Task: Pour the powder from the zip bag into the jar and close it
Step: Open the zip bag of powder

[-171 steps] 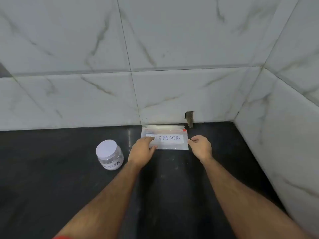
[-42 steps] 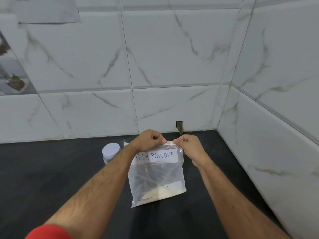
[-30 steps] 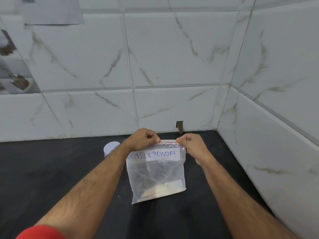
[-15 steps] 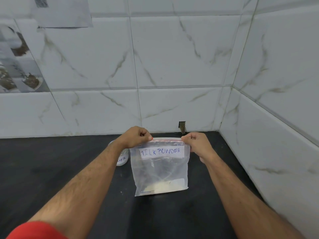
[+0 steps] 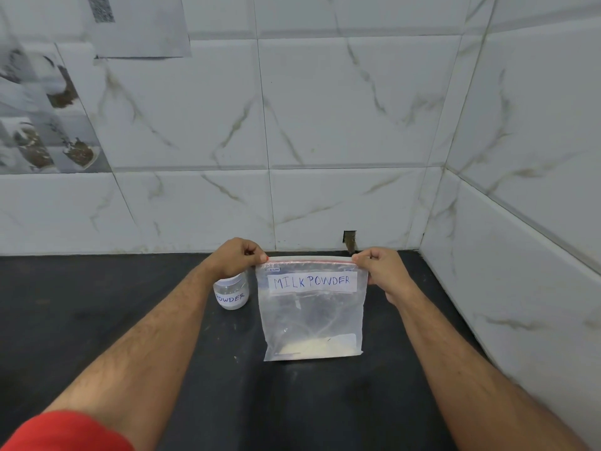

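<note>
A clear zip bag point(image 5: 312, 317) labelled MILK POWDER hangs upright over the black counter, with pale powder gathered at its bottom. My left hand point(image 5: 235, 257) pinches the bag's top left corner and my right hand point(image 5: 382, 271) pinches the top right corner, stretching the red zip strip between them. A small clear jar point(image 5: 231, 292) with a handwritten label stands on the counter just left of the bag, partly hidden behind my left wrist; its lid is hidden by my hand.
The black counter point(image 5: 97, 320) ends at white marble-tiled walls behind and on the right, forming a corner point(image 5: 422, 242). A small dark hole point(image 5: 349, 238) sits in the back wall. Papers point(image 5: 136, 27) and patterned tiles hang on the left wall.
The bag was lying flat by the wall and is now lifted upright. Over the last second my hands slid apart along the zip strip from the middle to the corners.
</note>
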Available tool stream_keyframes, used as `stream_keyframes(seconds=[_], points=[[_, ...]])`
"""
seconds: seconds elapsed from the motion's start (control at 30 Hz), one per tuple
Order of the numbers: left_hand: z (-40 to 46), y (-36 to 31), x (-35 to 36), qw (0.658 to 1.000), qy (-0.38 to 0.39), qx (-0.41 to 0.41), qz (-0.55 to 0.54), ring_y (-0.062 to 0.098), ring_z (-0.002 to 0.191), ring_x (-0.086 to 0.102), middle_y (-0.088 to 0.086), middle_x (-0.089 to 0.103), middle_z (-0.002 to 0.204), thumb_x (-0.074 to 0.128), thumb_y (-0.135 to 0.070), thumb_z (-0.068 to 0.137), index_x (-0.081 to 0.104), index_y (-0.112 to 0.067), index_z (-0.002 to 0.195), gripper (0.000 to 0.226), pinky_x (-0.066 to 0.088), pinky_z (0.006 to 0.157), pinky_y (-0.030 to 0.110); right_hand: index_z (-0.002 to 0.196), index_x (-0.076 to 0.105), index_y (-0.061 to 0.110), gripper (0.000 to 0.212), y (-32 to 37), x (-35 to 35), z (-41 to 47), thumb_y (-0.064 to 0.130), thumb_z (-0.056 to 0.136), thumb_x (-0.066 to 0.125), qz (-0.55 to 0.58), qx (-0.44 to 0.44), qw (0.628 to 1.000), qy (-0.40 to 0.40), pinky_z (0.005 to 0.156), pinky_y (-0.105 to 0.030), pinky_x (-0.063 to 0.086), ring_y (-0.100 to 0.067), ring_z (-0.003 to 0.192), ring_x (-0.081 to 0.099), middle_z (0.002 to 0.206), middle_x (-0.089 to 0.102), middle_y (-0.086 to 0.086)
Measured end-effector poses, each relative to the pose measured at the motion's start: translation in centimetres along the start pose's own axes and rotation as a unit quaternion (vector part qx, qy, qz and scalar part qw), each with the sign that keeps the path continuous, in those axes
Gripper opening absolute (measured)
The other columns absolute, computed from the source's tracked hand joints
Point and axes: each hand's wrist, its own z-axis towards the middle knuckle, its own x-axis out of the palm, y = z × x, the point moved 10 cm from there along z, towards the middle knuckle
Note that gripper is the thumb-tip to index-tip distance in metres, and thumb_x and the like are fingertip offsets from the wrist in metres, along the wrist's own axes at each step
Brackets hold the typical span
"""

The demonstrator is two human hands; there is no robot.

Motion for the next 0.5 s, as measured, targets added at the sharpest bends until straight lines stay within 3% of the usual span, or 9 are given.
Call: stream_keyframes(seconds=[0.3,0.4,0.5], points=[[-0.5,0.3,-0.3,1.0,-0.016,-0.008,-0.017,0.0,0.062,0.061,-0.002,0.07,0.076,0.066,-0.019,0.095,0.071,-0.013,0.082,0.015,0.042,0.058,0.007,0.078,0.069,0.006,0.016,-0.1,0.0,0.0,0.013,0.092,0.069,0.017,0.007,1.0,0.013,0.078,-0.047,0.061,-0.025,0.083,0.071,0.09,0.074,-0.013],[-0.1,0.0,-0.1,1.0,-0.025,-0.004,-0.015,0.007,0.072,0.062,0.004,0.074,0.09,0.066,-0.02,0.095,0.072,-0.014,0.086,0.012,0.046,0.066,0.013,0.08,0.067,0.003,0.015,0.0,0.0,0.0,0.012,0.092,0.069,0.009,0.006,0.999,0.043,0.067,-0.036,0.061,-0.02,0.077,0.068,0.089,0.071,-0.012],[0.1,-0.8,-0.4,0.999,-0.051,0.01,-0.006,0.007,0.077,0.058,-0.003,0.071,0.09,0.066,-0.022,0.094,0.071,-0.022,0.085,0.011,0.045,0.071,0.021,0.082,0.069,0.006,0.019,0.8,0.4,0.2,0.022,0.093,0.07,-0.032,0.009,0.994,0.102,0.062,-0.03,0.06,-0.011,0.066,0.067,0.079,0.071,-0.004]])
